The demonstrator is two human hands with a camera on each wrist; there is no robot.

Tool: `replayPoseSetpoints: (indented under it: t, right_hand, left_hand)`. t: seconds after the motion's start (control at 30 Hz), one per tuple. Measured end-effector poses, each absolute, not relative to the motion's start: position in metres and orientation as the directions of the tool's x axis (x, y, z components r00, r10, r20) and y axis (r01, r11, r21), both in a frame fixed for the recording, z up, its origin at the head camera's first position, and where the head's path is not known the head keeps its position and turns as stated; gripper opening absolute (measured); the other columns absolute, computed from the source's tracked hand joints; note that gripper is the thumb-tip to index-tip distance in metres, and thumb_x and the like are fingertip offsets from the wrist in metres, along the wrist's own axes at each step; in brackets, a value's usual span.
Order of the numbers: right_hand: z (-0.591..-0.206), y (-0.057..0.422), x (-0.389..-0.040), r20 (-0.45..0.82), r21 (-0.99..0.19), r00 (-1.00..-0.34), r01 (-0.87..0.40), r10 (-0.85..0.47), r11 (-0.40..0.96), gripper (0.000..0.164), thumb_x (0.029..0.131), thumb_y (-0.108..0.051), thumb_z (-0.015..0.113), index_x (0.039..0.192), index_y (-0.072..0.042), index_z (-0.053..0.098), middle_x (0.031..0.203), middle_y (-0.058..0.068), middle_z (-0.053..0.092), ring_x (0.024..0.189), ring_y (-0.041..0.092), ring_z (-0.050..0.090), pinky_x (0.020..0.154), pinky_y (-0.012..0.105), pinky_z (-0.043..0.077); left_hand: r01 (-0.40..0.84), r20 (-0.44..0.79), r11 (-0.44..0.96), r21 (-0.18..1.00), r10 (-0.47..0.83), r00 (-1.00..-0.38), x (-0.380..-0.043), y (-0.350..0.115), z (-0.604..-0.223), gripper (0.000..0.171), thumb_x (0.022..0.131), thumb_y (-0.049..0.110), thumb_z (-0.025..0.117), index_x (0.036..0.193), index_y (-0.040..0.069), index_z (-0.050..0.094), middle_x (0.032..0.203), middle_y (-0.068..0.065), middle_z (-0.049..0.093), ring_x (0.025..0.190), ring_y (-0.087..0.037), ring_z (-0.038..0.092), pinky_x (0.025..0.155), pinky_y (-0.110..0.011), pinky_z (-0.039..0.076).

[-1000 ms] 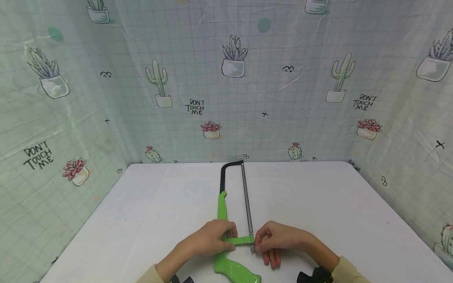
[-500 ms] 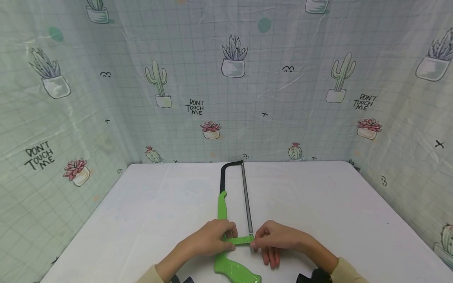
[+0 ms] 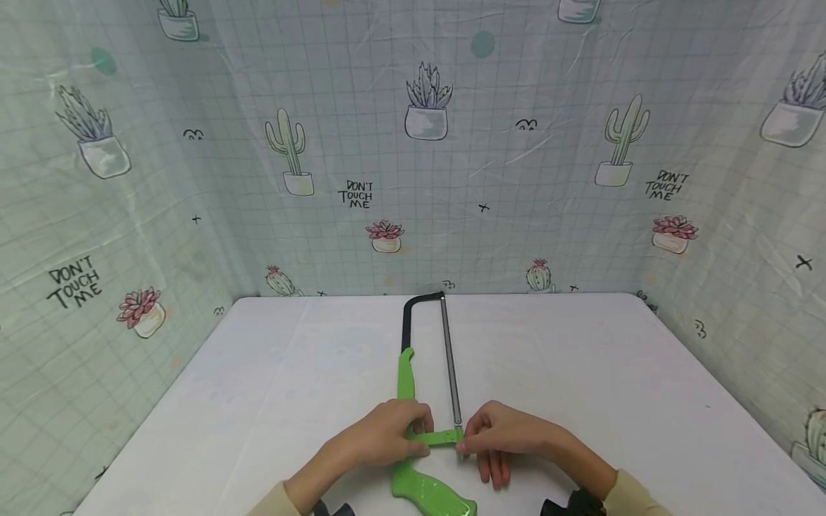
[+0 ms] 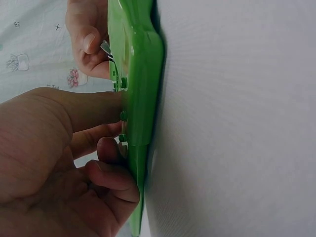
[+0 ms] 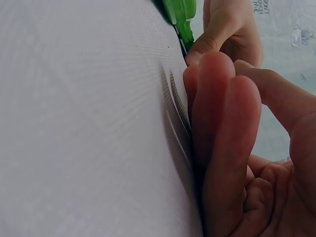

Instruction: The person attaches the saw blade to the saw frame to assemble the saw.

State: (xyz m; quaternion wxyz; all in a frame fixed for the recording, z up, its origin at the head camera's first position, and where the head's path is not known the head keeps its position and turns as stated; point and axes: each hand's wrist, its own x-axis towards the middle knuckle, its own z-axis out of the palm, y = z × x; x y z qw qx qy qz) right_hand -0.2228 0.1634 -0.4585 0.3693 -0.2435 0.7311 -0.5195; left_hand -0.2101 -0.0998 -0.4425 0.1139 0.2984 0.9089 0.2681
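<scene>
A hacksaw with a green handle (image 3: 434, 493) and a black front frame (image 3: 406, 322) lies flat on the white table. Its grey blade (image 3: 451, 362) runs along the right side, away from the person. My left hand (image 3: 387, 433) grips the green frame where the short green crossbar (image 3: 439, 438) branches off; in the left wrist view its fingers lie along the green body. At the crossbar's right end, my right hand (image 3: 510, 434) pinches the small metal wing nut (image 4: 105, 48) at the blade's near end, mostly covered by thumb and forefinger. The other right fingers (image 5: 232, 133) extend down by the table.
The white table (image 3: 310, 358) spreads out on both sides of the saw. Behind and beside it hangs a pale curtain (image 3: 503, 236) printed with cactus pots. Dark wrist-worn gear (image 3: 574, 504) shows at the bottom edge under the right forearm.
My right thumb and forefinger have shifted slightly left onto the wing nut, which was more exposed a second ago. The left hand and the hacksaw stay in place.
</scene>
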Motion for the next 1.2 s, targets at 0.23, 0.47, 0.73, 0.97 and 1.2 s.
replayPoseSetpoints:
  t: [0.23, 0.47, 0.73, 0.97, 1.2]
  right_hand:
    - [-0.4581, 0.1630, -0.2225, -0.284, -0.939, -0.617, 0.023, -0.734, 0.344, 0.028, 0.096, -0.027, 0.069, 0.089, 0.000, 0.070, 0.059, 0.001, 0.068, 0.044, 0.007, 0.063, 0.042, 0.022, 0.049]
    - [-0.4591, 0.1644, -0.2237, -0.280, -0.944, -0.602, 0.029, -0.748, 0.330, 0.027, 0.096, -0.026, 0.068, 0.091, 0.001, 0.071, 0.060, 0.001, 0.067, 0.044, 0.007, 0.063, 0.042, 0.021, 0.049]
    - [-0.4594, 0.1632, -0.2229, -0.279, -0.943, -0.603, 0.025, -0.748, 0.332, 0.026, 0.095, -0.025, 0.068, 0.089, 0.001, 0.070, 0.060, 0.001, 0.067, 0.045, 0.007, 0.064, 0.042, 0.022, 0.049]
    - [-0.4581, 0.1631, -0.2221, -0.280, -0.945, -0.598, 0.031, -0.751, 0.327, 0.026, 0.095, -0.024, 0.068, 0.089, 0.001, 0.069, 0.060, 0.001, 0.067, 0.045, 0.007, 0.064, 0.042, 0.022, 0.049]
    - [-0.4595, 0.1645, -0.2226, -0.283, -0.943, -0.595, 0.030, -0.752, 0.332, 0.027, 0.096, -0.025, 0.067, 0.090, 0.002, 0.069, 0.062, 0.001, 0.068, 0.046, 0.006, 0.064, 0.043, 0.021, 0.049]
  left_hand:
    - [0.484, -0.046, 0.682, 0.548, 0.603, -0.796, -0.2099, -0.0993, -0.4414, 0.018, 0.086, 0.027, 0.082, 0.099, 0.023, 0.071, 0.089, 0.014, 0.064, 0.081, 0.000, 0.054, 0.075, -0.021, 0.046]
    - [0.486, -0.043, 0.677, 0.553, 0.606, -0.794, -0.2101, -0.0987, -0.4413, 0.017, 0.086, 0.026, 0.082, 0.099, 0.023, 0.071, 0.088, 0.014, 0.064, 0.081, 0.000, 0.055, 0.075, -0.021, 0.046]
    - [0.490, -0.044, 0.677, 0.550, 0.609, -0.792, -0.2101, -0.0993, -0.4424, 0.017, 0.086, 0.026, 0.082, 0.099, 0.023, 0.070, 0.088, 0.014, 0.064, 0.081, 0.000, 0.054, 0.075, -0.021, 0.046]
    - [0.490, -0.037, 0.674, 0.553, 0.608, -0.793, -0.2098, -0.0999, -0.4435, 0.018, 0.086, 0.025, 0.082, 0.099, 0.022, 0.070, 0.088, 0.014, 0.063, 0.081, 0.000, 0.054, 0.075, -0.021, 0.046]
    - [0.495, -0.029, 0.668, 0.556, 0.610, -0.792, -0.2097, -0.0996, -0.4449, 0.017, 0.086, 0.026, 0.082, 0.099, 0.022, 0.071, 0.087, 0.015, 0.063, 0.080, 0.000, 0.053, 0.074, -0.021, 0.045]
